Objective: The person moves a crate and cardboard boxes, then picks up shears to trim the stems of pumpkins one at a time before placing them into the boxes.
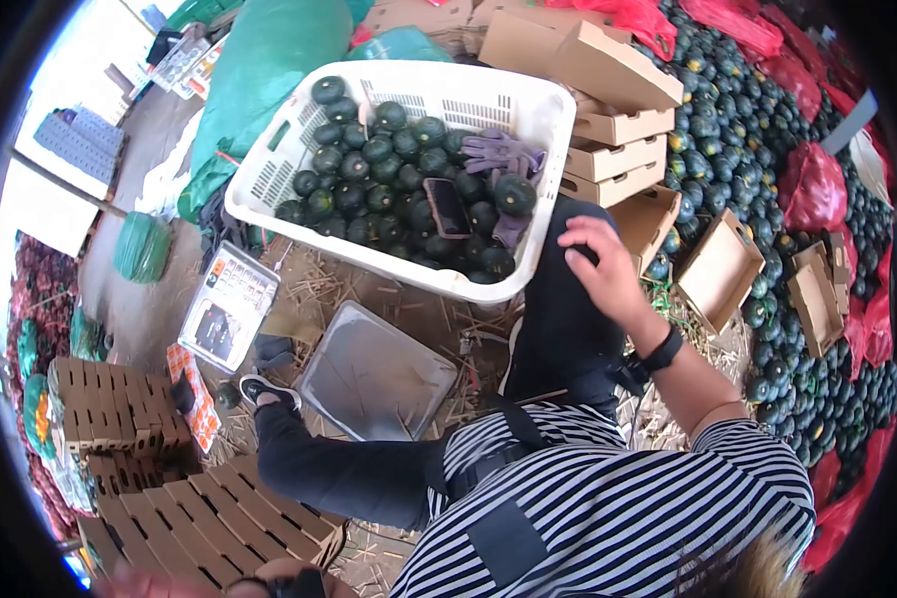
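My right hand (605,267), right of centre, is loosely open with nothing in it, fingers a little bent, above my dark trouser leg (568,319) and near the white basket (528,100). My left hand (154,583) is a blur cut off by the bottom left edge, so I can't tell whether it's open or gripping, near the cardboard boxes (199,518). Dark green squashes (377,149) fill the basket at upper centre, the lower ones hidden; a phone (448,208) and purple gloves (498,154) partly cover others.
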Available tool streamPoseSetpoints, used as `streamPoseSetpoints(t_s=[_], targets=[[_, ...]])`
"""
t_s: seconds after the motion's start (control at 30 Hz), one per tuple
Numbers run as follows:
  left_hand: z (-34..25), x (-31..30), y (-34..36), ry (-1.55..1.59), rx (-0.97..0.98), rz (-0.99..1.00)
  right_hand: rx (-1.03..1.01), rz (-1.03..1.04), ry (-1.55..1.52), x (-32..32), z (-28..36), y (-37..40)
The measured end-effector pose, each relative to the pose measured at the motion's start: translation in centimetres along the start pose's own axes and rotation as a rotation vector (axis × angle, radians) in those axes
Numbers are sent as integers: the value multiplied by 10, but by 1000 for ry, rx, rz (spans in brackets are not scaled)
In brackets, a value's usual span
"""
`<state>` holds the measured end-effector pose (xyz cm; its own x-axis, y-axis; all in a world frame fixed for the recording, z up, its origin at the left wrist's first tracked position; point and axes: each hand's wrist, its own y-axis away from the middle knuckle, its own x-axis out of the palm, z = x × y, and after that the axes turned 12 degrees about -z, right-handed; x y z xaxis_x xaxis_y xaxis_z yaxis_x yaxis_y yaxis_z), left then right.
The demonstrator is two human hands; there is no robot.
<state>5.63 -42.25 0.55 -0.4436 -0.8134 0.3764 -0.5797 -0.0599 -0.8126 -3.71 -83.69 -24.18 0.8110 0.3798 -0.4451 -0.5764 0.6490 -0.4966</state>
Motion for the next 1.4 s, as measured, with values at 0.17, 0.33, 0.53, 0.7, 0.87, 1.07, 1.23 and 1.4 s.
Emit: streamPoseSetpoints(t_s=[0.17, 0.33, 0.53, 0.7, 0.87, 1.07, 1.23, 1.4], targets=[[67, -45, 41, -950, -297, 187, -40, 627, 64, 26, -4, -119], [90, -119, 94, -1600, -341, 498, -336, 1075, 593, 137, -72, -195], [87, -171, 175, -1946, -644, 231, -170, 1156, 1331, 252, -189, -183], [106, -172, 191, -2034, -515, 70, -198, 870, 1168, 241, -162, -176], [108, -177, 183, -1981, -517, 100, 1, 500, 1104, 213, -193, -221], [114, -172, 178, -1975, -515, 73, 213, 391, 851, 240, -195, -224], [112, -174, 182, -1967, -495, 65, 229, 369, 900, 225, -201, -201], [111, -170, 179, -1977, -526, 40, 383, 411, 898, 239, -202, -202]])
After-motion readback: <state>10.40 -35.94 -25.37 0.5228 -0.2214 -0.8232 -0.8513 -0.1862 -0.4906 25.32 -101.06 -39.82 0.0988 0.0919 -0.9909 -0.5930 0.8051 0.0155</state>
